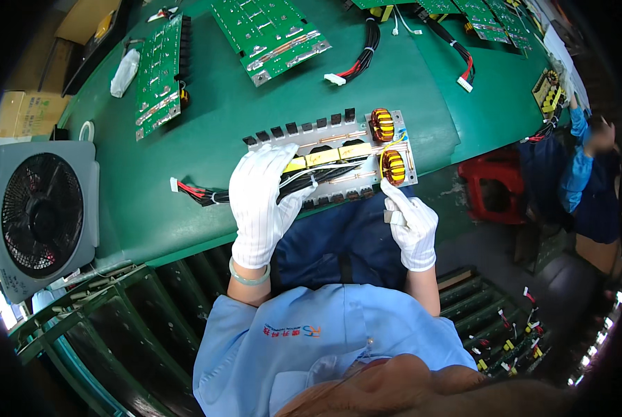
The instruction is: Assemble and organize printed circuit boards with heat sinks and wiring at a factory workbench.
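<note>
A circuit board (335, 187) lies at the table's near edge, components facing up. It carries yellow-wrapped transformers (323, 157), a row of black parts along each long side and two wire-wound ring coils (393, 167) at its right end. My gloved left hand (259, 198) is closed over the board's left part, thumb and fingers around a bundle of black wires (214, 197) that ends in a white connector. My gloved right hand (412, 226) is closed, its index fingertip at the lower coil. A small greyish piece (394, 217) shows in its fingers; its kind is unclear.
More green boards (269, 38) lie solder side up along the back of the green table (207, 111). A grey box fan (43, 208) stands at the left. Rightward are a red stool (492, 184) and another person (589, 167). Wired parts (512, 340) lie on a lower rack.
</note>
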`<move>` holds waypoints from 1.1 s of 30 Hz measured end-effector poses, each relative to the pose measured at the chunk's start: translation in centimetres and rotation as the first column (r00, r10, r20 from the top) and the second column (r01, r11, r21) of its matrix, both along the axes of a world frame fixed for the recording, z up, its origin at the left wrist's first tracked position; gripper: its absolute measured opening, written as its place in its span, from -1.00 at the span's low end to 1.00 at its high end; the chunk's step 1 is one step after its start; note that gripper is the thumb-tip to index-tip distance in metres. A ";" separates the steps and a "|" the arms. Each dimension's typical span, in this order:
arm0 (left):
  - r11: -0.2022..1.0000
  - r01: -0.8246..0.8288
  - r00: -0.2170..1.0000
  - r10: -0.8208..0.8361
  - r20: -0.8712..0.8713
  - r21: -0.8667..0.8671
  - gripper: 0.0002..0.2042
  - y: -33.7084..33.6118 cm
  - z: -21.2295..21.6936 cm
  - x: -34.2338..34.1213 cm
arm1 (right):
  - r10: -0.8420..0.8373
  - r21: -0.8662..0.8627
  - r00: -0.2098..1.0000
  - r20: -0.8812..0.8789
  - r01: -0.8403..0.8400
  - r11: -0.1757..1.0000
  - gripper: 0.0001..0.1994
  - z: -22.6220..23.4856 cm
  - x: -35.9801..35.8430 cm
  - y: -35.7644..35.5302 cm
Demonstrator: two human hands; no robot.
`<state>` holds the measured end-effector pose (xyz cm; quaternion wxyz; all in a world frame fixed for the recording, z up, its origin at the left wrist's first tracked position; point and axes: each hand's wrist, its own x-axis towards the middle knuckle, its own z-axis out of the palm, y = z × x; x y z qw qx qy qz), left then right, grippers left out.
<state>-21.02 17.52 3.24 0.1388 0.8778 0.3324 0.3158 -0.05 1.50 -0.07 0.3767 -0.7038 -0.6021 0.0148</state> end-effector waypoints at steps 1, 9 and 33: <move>0.999 0.007 1.000 -0.007 -0.008 -0.034 -0.41 0.1 0.4 0.1 | -0.001 -0.009 1.000 0.007 0.001 1.000 -0.60 -0.2 0.1 -0.1; 0.998 0.052 0.999 -0.052 -0.012 -0.045 -0.39 -0.1 1.3 0.3 | 0.057 -0.086 0.994 0.092 -0.049 0.995 -0.60 0.5 -0.2 0.5; 0.977 -0.153 0.988 0.152 -0.016 -0.151 -0.64 -1.7 2.5 -4.1 | -0.168 0.114 0.910 -0.379 0.226 0.967 -0.70 -1.3 1.9 -4.4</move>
